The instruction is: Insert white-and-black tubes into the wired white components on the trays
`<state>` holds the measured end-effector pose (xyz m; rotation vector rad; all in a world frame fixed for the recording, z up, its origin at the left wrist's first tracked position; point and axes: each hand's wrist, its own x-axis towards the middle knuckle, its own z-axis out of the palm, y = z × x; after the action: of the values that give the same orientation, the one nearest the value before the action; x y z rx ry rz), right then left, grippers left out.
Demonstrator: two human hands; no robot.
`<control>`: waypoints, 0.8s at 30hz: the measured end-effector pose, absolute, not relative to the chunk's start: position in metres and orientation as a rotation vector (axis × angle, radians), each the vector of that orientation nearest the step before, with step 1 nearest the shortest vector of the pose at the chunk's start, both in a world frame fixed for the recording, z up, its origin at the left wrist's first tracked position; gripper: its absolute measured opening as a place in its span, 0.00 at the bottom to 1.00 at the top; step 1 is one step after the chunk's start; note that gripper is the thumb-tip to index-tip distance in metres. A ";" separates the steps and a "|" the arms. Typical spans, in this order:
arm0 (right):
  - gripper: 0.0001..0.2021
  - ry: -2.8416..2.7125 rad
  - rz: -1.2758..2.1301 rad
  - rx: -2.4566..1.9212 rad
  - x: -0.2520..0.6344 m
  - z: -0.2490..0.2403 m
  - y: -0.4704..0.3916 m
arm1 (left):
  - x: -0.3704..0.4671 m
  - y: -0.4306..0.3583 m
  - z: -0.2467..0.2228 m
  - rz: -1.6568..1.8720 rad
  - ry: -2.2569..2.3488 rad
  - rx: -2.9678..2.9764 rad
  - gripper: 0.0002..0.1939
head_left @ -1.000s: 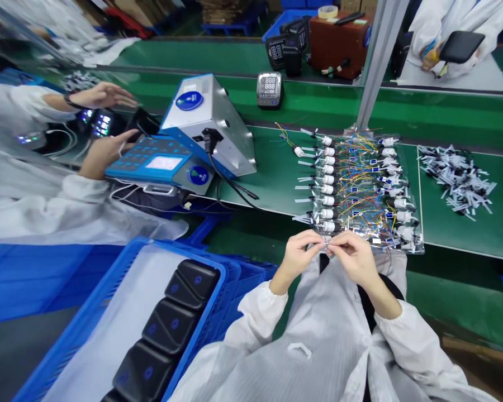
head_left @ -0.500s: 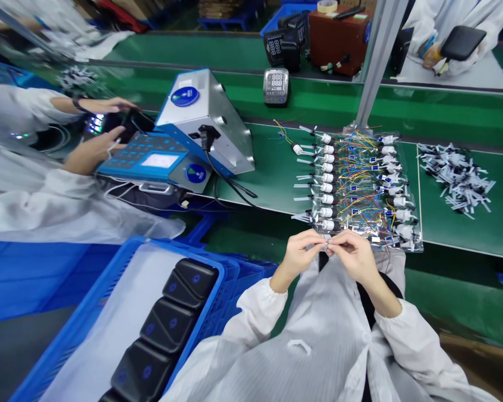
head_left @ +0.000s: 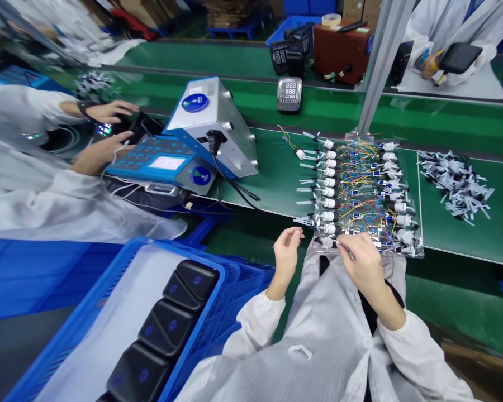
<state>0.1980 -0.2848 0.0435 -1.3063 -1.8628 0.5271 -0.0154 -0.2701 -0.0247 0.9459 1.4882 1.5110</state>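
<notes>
My right hand (head_left: 361, 258) is closed at the near edge of a clear plastic tray (head_left: 344, 230), its fingertips pinched by a small white part (head_left: 327, 242). What the pinch holds is mostly hidden by the fingers. To the left, my left hand (head_left: 286, 252) is held off the bench with loosely bent fingers, and nothing shows in it. Rows of white cylindrical parts (head_left: 329, 191) with black ends and pale strips line both sides of the tray. Between the rows run thin coloured wires (head_left: 362, 176) with small blue boards. One wired white part (head_left: 300, 153) lies left of the tray.
A pile of pale strips with black pieces (head_left: 459, 184) lies on the bench at right. A silver-blue tester (head_left: 213, 125) and its black cable stand left. Black cases (head_left: 167, 326) fill a blue crate (head_left: 121, 268). A co-worker's hands (head_left: 109, 128) are at far left.
My hands were together over a small part at the tray's near edge. Now my left hand has moved away to the left; a white part shows by my right fingertips. The view has shifted slightly.
</notes>
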 end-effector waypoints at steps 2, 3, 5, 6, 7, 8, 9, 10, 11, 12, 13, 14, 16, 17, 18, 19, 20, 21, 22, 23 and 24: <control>0.12 -1.955 0.465 -1.345 0.201 0.044 -0.283 | -0.014 -0.263 -0.024 1.400 1.432 0.937 0.15; 0.11 -1.993 0.459 -1.361 0.202 0.045 -0.284 | -0.012 -0.259 -0.021 1.376 1.400 0.968 0.16; 0.11 -2.051 0.472 -1.356 0.206 0.053 -0.287 | -0.008 -0.251 -0.012 1.359 1.364 1.088 0.14; 0.11 -2.066 0.482 -1.333 0.209 0.059 -0.289 | -0.006 -0.249 -0.006 1.356 1.360 1.177 0.12; 0.12 -2.064 0.488 -1.303 0.212 0.065 -0.292 | -0.004 -0.247 0.000 1.360 1.355 1.282 0.10; 0.12 -2.042 0.486 -1.270 0.216 0.073 -0.295 | -0.003 -0.245 0.008 1.369 1.336 1.393 0.09; 0.13 -2.003 0.474 -1.243 0.220 0.080 -0.297 | -0.002 -0.244 0.016 1.379 1.297 1.489 0.08; 0.14 -1.951 0.449 -1.225 0.225 0.087 -0.298 | -0.002 -0.243 0.025 1.409 1.236 1.548 0.07; 0.15 -1.893 0.413 -1.218 0.230 0.094 -0.298 | -0.001 -0.242 0.035 1.474 1.160 1.554 0.07; 0.15 -1.835 0.369 -1.219 0.236 0.100 -0.296 | -0.001 -0.240 0.046 1.568 1.078 1.512 0.07; 0.15 -1.785 0.321 -1.224 0.241 0.105 -0.294 | -0.001 -0.237 0.058 1.676 1.002 1.433 0.07; 0.15 -1.746 0.276 -1.230 0.247 0.109 -0.290 | -0.002 -0.233 0.071 1.788 0.937 1.331 0.07; 0.14 -1.695 0.200 -1.248 0.255 0.114 -0.280 | -0.004 -0.224 0.099 1.975 0.835 1.133 0.07; 0.13 -1.685 0.178 -1.263 0.258 0.117 -0.274 | -0.006 -0.219 0.113 2.033 0.798 1.056 0.09; 0.12 -1.685 0.166 -1.282 0.260 0.118 -0.268 | -0.007 -0.215 0.127 2.072 0.770 0.990 0.12; 0.11 -1.696 0.168 -1.300 0.261 0.120 -0.262 | -0.009 -0.211 0.140 2.096 0.754 0.937 0.14; 0.11 -1.719 0.183 -1.309 0.260 0.120 -0.255 | -0.010 -0.208 0.152 2.108 0.745 0.895 0.17; 0.10 -1.755 0.208 -1.305 0.257 0.120 -0.249 | -0.011 -0.205 0.162 2.111 0.744 0.863 0.19; 0.10 -1.797 0.238 -1.285 0.254 0.119 -0.242 | -0.012 -0.203 0.170 2.110 0.745 0.841 0.20; 0.10 -1.842 0.269 -1.256 0.250 0.118 -0.236 | -0.012 -0.202 0.177 2.107 0.742 0.828 0.20; 0.10 -1.890 0.301 -1.222 0.245 0.115 -0.229 | -0.011 -0.202 0.182 2.103 0.733 0.822 0.21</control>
<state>0.2452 -0.2290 0.1150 -1.2223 -1.8900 0.3005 -0.0114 -0.2016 0.1818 0.8220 0.7327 2.1034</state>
